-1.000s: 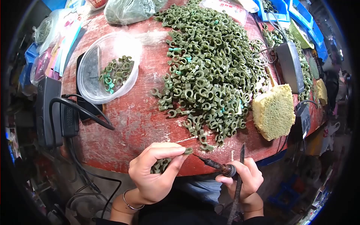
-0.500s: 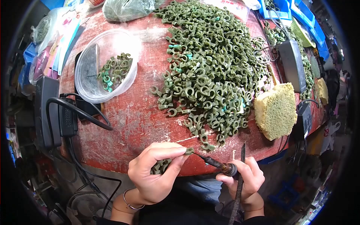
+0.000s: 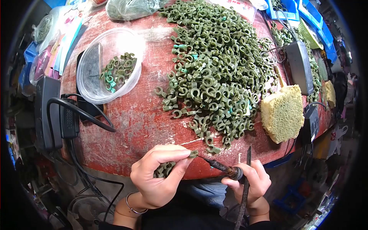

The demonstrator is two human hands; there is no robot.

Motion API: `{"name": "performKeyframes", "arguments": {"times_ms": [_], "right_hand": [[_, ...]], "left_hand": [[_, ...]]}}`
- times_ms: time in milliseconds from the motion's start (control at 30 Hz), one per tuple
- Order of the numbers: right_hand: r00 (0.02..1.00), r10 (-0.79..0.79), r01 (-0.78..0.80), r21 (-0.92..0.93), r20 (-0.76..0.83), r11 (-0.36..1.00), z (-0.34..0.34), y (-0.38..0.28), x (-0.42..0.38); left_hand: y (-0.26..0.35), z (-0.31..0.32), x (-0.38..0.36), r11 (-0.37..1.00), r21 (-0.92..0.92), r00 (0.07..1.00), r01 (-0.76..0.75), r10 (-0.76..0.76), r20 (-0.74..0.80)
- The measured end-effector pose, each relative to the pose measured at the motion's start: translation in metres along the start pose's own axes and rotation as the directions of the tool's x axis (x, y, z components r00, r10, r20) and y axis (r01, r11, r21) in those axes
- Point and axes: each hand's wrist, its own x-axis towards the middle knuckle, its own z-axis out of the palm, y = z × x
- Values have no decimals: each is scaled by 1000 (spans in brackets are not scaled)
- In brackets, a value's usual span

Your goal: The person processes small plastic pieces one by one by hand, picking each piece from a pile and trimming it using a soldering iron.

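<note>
Between thumb and forefinger, my left hand (image 3: 154, 186) pinches a small green ring-shaped piece (image 3: 194, 153) at the table's front edge. More green pieces (image 3: 164, 169) are gathered in its palm. My right hand (image 3: 253, 184) grips a pen-like tool (image 3: 219, 165) with a dark shaft and a thin tip, which looks like a wax pen. That tip points left and meets or nearly meets the pinched piece. A long, narrow, dark metal blade (image 3: 244, 195), perhaps a file, is held upright in the same hand. Beyond both hands lies a large heap of green open rings (image 3: 218, 69).
A clear round tub (image 3: 86, 92) with several green pieces stands left on the red table (image 3: 126, 142). A yellowish sponge block (image 3: 283, 114) sits right, near a black power adapter (image 3: 299, 67). Black cables (image 3: 82, 111) run along the left edge. Blue bins (image 3: 309, 15) are at the back right.
Both hands keep almost the same pose. The view has shifted very slightly; no object has visibly been taken or let go.
</note>
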Motion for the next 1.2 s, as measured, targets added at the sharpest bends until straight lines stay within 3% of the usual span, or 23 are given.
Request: {"name": "performKeyframes", "arguments": {"times_ms": [533,867,1200], "right_hand": [[1000,-7,7,12,-9,1000,0,0,2],[1000,-10,10,1,0,1000,0,0,1],[997,74,-66,197,-32,978,-4,2,0]], "left_hand": [[-1,0,1,998,20,998,-65,64,21],[1,0,-1,1000,4,1000,7,-7,5],[8,-2,6,998,57,998,-25,21,65]]}}
